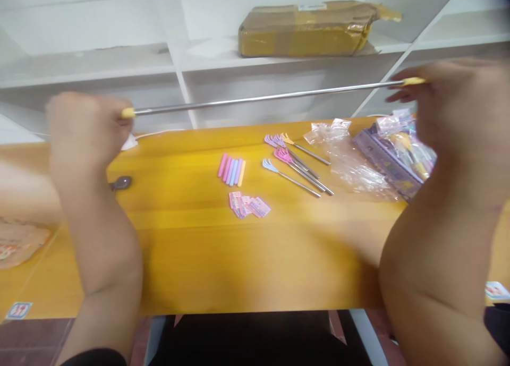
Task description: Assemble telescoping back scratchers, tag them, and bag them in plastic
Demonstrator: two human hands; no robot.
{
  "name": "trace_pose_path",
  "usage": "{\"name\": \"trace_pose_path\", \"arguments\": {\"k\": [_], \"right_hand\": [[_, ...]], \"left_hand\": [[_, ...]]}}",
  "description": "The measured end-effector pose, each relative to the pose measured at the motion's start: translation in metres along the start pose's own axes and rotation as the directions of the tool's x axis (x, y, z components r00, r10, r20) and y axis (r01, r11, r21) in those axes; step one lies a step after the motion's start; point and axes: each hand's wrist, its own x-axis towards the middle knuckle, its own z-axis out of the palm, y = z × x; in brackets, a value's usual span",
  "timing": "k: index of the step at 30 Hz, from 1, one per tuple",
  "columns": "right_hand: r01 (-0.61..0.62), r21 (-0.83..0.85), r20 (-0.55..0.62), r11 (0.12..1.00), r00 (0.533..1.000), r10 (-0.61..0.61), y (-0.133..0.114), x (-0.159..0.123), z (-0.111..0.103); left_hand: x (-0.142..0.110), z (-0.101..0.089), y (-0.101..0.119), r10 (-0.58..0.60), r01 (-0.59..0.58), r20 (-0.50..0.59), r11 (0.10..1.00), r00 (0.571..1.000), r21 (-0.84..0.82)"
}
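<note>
A telescopic back scratcher point(271, 96) is stretched out level above the table, its thin metal rod ending in yellow at both sides. My left hand point(93, 129) is closed around one yellow end. At the other yellow end, my right hand point(458, 98) grips it, some fingers blurred; the scratcher's claw is hidden. Below lie several back scratcher rods with claw heads, including a light-blue one point(270, 166), a pink one point(282, 154) and a yellow one point(287, 139). Coloured handle tubes point(232, 170) sit in a row beside them. Small pink printed cards point(249, 204) overlap in front.
A purple box point(386, 161) with wrapped pieces stands at the right, beside crumpled clear plastic bags point(354, 167). A taped cardboard box point(305, 34) rests on the white shelf behind. At left are a small dark object point(121, 183) and an orange bag point(22, 242).
</note>
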Motion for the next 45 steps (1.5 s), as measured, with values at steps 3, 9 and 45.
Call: {"name": "trace_pose_path", "arguments": {"k": [3,9,45], "right_hand": [[0.194,0.173,-0.085,0.966,0.980,-0.181,-0.071,-0.007,-0.020],[0.365,0.178,0.097,0.914,0.918,-0.385,-0.173,-0.033,-0.043],[0.406,0.393,0.288,0.825,0.798,-0.530,-0.159,-0.037,-0.041]], "left_hand": [[-0.007,-0.008,0.061,0.056,-0.058,-0.025,0.994,0.998,-0.091],[-0.038,-0.022,0.138,0.157,-0.173,-0.074,0.929,0.985,-0.328],[-0.029,-0.002,0.145,0.391,-0.308,0.247,0.898,0.887,-0.314]]}}
